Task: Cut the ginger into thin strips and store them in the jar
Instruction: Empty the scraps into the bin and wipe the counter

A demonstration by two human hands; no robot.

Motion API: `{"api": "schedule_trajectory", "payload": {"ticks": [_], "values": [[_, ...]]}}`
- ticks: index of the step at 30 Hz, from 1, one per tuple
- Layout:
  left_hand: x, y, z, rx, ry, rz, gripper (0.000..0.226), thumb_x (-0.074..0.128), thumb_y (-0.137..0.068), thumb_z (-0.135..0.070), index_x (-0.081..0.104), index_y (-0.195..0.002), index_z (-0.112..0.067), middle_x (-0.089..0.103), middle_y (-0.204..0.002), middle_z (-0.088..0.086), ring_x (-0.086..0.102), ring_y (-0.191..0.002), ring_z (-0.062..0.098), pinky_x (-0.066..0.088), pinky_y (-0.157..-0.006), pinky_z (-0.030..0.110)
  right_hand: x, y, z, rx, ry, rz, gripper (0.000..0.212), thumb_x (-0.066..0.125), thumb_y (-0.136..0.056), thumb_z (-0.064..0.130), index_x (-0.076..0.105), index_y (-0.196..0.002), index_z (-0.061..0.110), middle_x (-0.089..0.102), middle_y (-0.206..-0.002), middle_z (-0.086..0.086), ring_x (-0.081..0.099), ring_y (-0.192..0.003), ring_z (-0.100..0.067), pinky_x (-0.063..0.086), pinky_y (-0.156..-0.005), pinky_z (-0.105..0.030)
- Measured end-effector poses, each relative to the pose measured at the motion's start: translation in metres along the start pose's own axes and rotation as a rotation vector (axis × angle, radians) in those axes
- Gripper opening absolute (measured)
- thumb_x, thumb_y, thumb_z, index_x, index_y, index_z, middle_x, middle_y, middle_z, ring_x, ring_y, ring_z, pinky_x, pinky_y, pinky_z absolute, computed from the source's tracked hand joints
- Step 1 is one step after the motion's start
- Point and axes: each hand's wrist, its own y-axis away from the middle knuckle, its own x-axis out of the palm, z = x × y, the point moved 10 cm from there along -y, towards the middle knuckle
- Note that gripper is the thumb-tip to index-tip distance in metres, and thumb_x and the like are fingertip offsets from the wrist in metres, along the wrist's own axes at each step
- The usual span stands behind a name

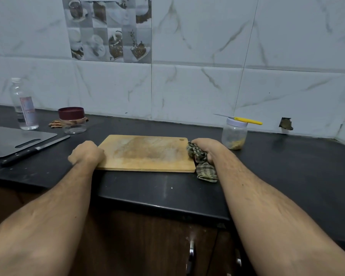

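behind the right hand, well apart: lidded jar

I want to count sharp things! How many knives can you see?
2. A black-handled knife lies on the counter at the left, beside the grey board. A yellow-handled knife rests across the lid of the jar at the right. None seems hidden.

board tan wood | cloth green checked | counter black | knife handle yellow | jar lid maroon
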Motion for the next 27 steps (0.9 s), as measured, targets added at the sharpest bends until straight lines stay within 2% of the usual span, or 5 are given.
{"api": "schedule_trajectory", "payload": {"ticks": [6, 10, 17, 22, 27], "values": [[-0.018, 0.034, -0.038, 0.185, -0.049, -0.162, 0.032, 0.051, -0.092, -0.029, 0.066, -0.118, -0.019, 0.060, -0.124, 0.013, 0.053, -0.117, 0.035, 0.037, -0.097, 0.043, -0.005, 0.058, 0.047, -0.229, 0.444, -0.096, 0.019, 0.045, -0.095, 0.021, 0.060, -0.097, 0.009, 0.063, -0.093, -0.009, 0.060, -0.080, -0.022, 0.045, -0.067, -0.030], [-0.016, 0.089, -0.091, 0.404, 0.184, -0.114, 0.030, 0.051, -0.093, -0.034, 0.070, -0.115, -0.027, 0.067, -0.119, 0.005, 0.056, -0.116, 0.030, 0.040, -0.097, 0.042, 0.022, 0.087, 0.044, -0.318, 0.740, -0.195, 0.045, 0.046, -0.096, 0.019, 0.037, -0.139, 0.010, 0.041, -0.139, -0.020, 0.052, -0.119, -0.038, 0.040, -0.084, -0.034], [0.010, 0.157, -0.116, 0.549, 0.308, 0.008, 0.025, 0.053, -0.094, -0.032, 0.072, -0.108, -0.023, 0.071, -0.110, 0.002, 0.060, -0.112, 0.027, 0.045, -0.097, 0.042, 0.037, 0.110, 0.006, -0.513, 1.095, -0.342, 0.054, 0.035, -0.100, 0.053, 0.055, -0.134, 0.016, 0.048, -0.139, -0.012, 0.040, -0.127, -0.034, 0.038, -0.101, -0.045], [0.028, 0.166, -0.126, 0.651, 0.313, 0.122, 0.030, 0.050, -0.098, -0.026, 0.069, -0.120, -0.019, 0.068, -0.122, 0.005, 0.060, -0.116, 0.026, 0.047, -0.097, 0.034, 0.081, 0.109, -0.024, -0.634, 1.233, -0.110, 0.055, 0.025, -0.103, 0.043, 0.038, -0.148, 0.014, 0.021, -0.162, -0.013, 0.016, -0.147, -0.030, 0.020, -0.116, -0.047], [0.040, 0.171, -0.129, 0.641, 0.205, 0.109, 0.027, 0.050, -0.097, -0.024, 0.072, -0.112, -0.017, 0.071, -0.113, 0.008, 0.063, -0.107, 0.029, 0.050, -0.088, 0.034, 0.062, 0.133, -0.037, -0.637, 1.121, -0.116, 0.051, 0.028, -0.102, 0.044, 0.055, -0.131, 0.010, 0.044, -0.145, -0.011, 0.034, -0.138, -0.025, 0.028, -0.113, -0.040]]}}
